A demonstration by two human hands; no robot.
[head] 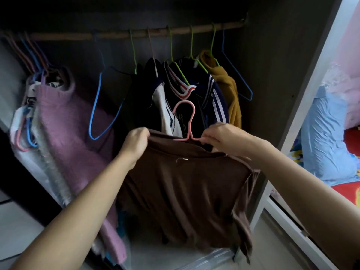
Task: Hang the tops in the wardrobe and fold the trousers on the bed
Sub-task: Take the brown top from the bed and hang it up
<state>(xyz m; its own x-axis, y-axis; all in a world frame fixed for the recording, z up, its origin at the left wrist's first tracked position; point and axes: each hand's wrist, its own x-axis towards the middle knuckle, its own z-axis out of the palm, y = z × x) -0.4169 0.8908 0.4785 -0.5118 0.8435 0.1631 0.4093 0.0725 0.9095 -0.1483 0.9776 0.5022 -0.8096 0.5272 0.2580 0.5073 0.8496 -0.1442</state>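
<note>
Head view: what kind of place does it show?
Probably a bedroom, at an open wardrobe: a rail holds hangers with tops, a brown top sits on a pink hanger, and bedding lies at the right.

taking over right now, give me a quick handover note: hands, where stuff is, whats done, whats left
Left hand grips the brown top at its neckline; right hand pinches the pink hanger at the collar.
Both are held before the wardrobe, below the rail.
Done: purple sweater, mustard top and dark tops hang there.
Left: seat the top, hook the hanger on the rail; trousers not in view.
</note>
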